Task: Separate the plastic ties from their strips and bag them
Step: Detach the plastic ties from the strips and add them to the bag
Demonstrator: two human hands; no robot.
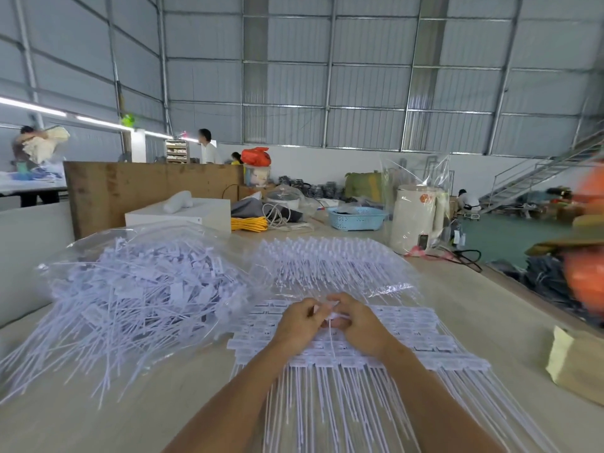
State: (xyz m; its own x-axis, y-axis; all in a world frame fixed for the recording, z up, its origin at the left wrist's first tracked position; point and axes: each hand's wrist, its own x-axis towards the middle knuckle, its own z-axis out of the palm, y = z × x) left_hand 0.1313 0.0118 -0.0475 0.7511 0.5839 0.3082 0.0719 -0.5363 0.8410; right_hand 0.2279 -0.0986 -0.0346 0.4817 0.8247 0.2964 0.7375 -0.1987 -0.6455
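soft, even daylight is filling the hall, and two long tube lights (32,107) are glowing overexposed at the left edge. shadows are barely showing; only faint ones are lying under the forearms on the pale table (490,308). glare is glinting off the clear plastic bag (202,243) and off the upright clear bag (415,171) behind the white kettle (413,217). the wide-angle lens is bending the wall beams and stretching the edges of the frame. an orange shape (585,276) at the right edge is smearing into heavy blur, and the distant person at far left (26,148) is looking blurred too. the loose white ties (108,305) are softening toward the lower left corner, while the centre is staying fairly sharp.
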